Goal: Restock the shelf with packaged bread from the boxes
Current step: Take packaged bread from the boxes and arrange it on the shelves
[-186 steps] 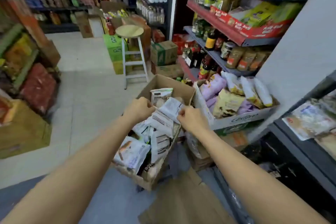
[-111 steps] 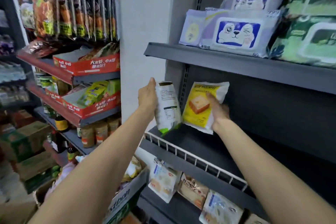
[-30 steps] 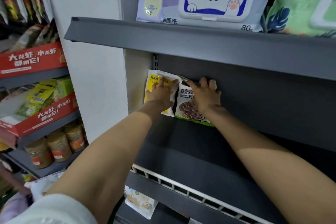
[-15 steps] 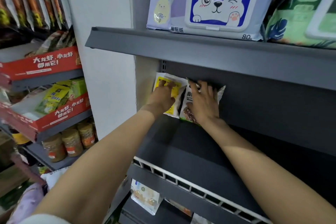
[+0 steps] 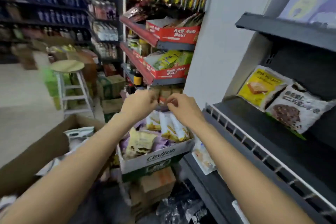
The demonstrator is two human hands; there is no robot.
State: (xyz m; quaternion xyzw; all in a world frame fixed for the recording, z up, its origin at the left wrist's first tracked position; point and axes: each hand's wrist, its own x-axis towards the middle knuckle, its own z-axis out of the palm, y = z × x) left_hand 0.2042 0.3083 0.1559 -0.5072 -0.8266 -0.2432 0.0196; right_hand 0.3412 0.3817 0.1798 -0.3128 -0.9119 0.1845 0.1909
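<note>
Two bread packs lean against the back of the dark shelf (image 5: 254, 123) on the right: a yellow pack (image 5: 260, 89) and, right of it, a white pack with a brown loaf picture (image 5: 294, 111). My left hand (image 5: 139, 104) and my right hand (image 5: 183, 107) hang in the air to the left of the shelf, close together, fingers loosely curled, holding nothing. Below them stands a white carton (image 5: 156, 156) full of purple, yellow and white packs. A brown cardboard box (image 5: 38, 154) with white packs sits at lower left.
A white wire rail (image 5: 254, 143) runs along the shelf's front edge. More packs (image 5: 203, 158) lie on the shelf below. A white stool (image 5: 70, 85) stands in the aisle. Red-trimmed shelves (image 5: 163, 60) with sauces and snacks fill the middle. Stacked cartons (image 5: 154, 185) sit under the white carton.
Both hands have let go of the two packs, which stay leaning at the shelf's back, and have drawn back left and down over the boxes. My view has swung left.
</note>
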